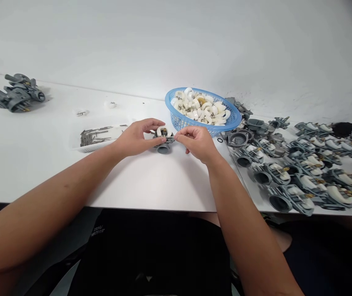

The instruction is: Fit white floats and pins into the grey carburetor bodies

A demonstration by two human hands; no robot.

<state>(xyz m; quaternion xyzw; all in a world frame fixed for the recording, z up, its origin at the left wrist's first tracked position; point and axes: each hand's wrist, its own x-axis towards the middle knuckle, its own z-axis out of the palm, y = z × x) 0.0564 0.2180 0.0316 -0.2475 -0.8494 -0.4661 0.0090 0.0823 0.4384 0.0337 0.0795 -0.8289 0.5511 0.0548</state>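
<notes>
A grey metal carburetor body (163, 149) rests on the white table, with a white plastic float (159, 131) and a small brass part in its top. My left hand (134, 137) grips the body from the left, thumb in front and fingers behind. At its right side, my right hand (198, 142) pinches a thin metal pin (171, 137) between thumb and forefinger. The pin's inner end points in at the float; how far it reaches into the body I cannot tell.
Left of my hands lies a white tray (85, 149) holding thin metal pins (93, 137). Behind stands a blue basket (180, 121) of white floats (208, 109). Many carburetors (287, 181) crowd the right side; several more (18, 92) are at far left. A black ring (220, 140) lies nearby.
</notes>
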